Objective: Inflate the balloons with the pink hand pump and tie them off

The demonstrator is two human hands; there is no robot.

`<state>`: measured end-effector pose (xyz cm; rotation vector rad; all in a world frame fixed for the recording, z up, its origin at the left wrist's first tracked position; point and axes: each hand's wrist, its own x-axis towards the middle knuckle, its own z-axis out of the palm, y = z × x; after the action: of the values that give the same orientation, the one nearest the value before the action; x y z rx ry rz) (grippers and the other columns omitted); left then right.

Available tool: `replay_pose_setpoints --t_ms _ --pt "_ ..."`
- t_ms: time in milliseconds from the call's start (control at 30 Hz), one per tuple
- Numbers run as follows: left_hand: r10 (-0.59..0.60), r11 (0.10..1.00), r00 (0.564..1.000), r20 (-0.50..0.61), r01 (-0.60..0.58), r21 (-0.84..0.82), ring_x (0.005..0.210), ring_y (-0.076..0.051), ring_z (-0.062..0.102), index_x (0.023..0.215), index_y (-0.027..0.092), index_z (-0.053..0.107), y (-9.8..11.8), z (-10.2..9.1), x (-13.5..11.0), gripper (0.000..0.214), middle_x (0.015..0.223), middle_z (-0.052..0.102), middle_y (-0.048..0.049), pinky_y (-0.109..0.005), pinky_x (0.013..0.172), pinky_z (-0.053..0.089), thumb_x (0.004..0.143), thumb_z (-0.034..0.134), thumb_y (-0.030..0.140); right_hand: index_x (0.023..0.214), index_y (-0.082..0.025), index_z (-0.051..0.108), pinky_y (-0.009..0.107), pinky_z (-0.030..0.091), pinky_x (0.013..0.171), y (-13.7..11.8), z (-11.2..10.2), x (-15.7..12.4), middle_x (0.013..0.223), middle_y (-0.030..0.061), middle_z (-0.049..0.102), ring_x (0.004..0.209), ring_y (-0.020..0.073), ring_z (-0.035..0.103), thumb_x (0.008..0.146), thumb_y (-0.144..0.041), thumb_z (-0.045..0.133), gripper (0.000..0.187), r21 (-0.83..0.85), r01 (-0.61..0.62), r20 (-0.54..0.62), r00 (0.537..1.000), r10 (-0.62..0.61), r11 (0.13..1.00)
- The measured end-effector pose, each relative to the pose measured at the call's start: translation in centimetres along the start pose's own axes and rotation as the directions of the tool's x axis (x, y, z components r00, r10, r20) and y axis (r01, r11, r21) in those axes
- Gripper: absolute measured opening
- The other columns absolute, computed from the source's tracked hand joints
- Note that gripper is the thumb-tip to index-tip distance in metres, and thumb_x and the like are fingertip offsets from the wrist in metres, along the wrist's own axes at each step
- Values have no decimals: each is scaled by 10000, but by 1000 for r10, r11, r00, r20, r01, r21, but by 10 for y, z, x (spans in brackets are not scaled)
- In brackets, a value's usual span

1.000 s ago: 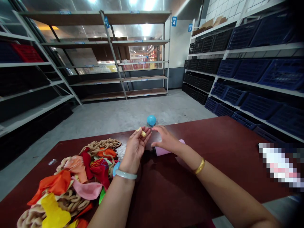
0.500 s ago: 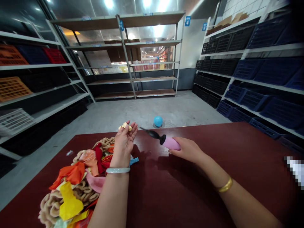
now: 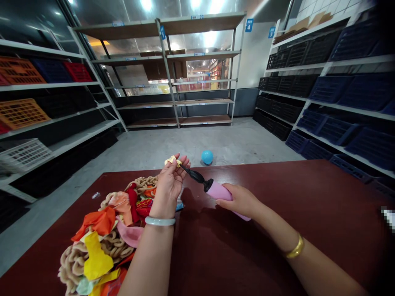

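My left hand (image 3: 174,174) pinches a limp, pale yellow balloon (image 3: 171,160) between thumb and fingers, palm turned up. In my right hand (image 3: 239,199) is a pink hand balloon pump (image 3: 219,190) with a black tapered nozzle. The nozzle's tip is at the balloon's neck; whether it sits inside I cannot tell. Left of my left forearm lies a pile of deflated balloons, among them a yellow balloon (image 3: 96,259), an orange balloon (image 3: 100,221) and a pink balloon (image 3: 129,233). Beige thick cord (image 3: 72,263) is tangled beneath and around them.
The dark red table (image 3: 247,250) carries all this. Beyond its far edge, a blue inflated balloon (image 3: 207,157) rests on the grey floor. Metal shelving (image 3: 175,98) stands at the back. Racks with crates, such as an orange crate (image 3: 23,113) and blue crates (image 3: 339,133), line both sides.
The pump in my right hand has moved left, and its nozzle now meets the pale yellow balloon's neck. My left hand still holds that balloon. The view has shifted slightly.
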<state>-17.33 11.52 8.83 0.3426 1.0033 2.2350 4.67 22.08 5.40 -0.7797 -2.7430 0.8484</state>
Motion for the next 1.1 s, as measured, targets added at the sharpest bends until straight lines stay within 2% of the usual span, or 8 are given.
replay_pose_setpoints --t_ms 267,367,467,667,800,933,1033,1100 --pt "15 997 995 96 -22 76 1014 -226 696 1145 146 645 -4 4 -5 293 1072 725 -131 -414 960 525 856 652 194 1023 -219 667 288 368 627 3 -1 1 946 59 722 804 246 642 781 -583 647 439 38 -8 -9 1000 8 999" --pt "-3 995 994 105 -8 103 1019 -212 692 1142 152 645 -6 4 -5 298 1076 725 -123 -362 922 539 851 665 211 1017 -193 653 285 413 633 5 0 1 903 61 726 781 230 658 792 -549 657 421 211 -27 54 998 16 977" --pt "-45 994 991 128 31 109 1013 -215 692 1107 149 654 -8 6 -7 280 1075 723 -118 -368 912 545 838 682 222 1019 -178 632 280 461 646 8 3 2 856 52 727 748 210 676 814 -514 654 395 408 -59 144 990 0 911" --pt "-104 994 978 180 96 56 1038 -237 680 975 153 660 -7 13 -13 162 1047 724 -109 -433 928 542 833 685 226 1001 -177 627 286 483 631 8 11 2 824 48 711 711 202 671 795 -526 690 410 484 -34 113 993 -24 874" --pt "-117 993 969 218 110 44 1001 -237 688 917 145 640 -8 20 -21 137 1017 731 -120 -446 915 541 840 680 252 1000 -173 613 282 493 611 7 13 3 823 47 696 692 192 669 804 -526 686 410 579 -42 122 992 -35 814" --pt "-117 991 980 164 103 91 952 -232 694 952 153 646 -13 27 -25 217 997 740 -119 -419 839 561 791 730 273 973 -166 600 284 507 602 7 14 3 787 39 675 666 181 660 802 -493 704 383 666 -63 138 990 -40 744" --pt "-34 976 996 87 15 216 872 -196 695 1017 151 680 -17 29 -26 340 995 743 -113 -314 742 555 743 771 332 1000 -170 583 284 515 585 9 15 3 799 32 664 646 171 658 804 -495 706 399 757 -115 184 982 -42 644" --pt "40 951 998 57 -55 305 839 -164 687 1042 143 703 -18 30 -26 396 994 743 -108 -243 700 527 722 785 362 1005 -171 580 281 515 579 10 15 2 810 31 661 643 167 656 803 -497 707 404 782 -129 192 981 -38 610"
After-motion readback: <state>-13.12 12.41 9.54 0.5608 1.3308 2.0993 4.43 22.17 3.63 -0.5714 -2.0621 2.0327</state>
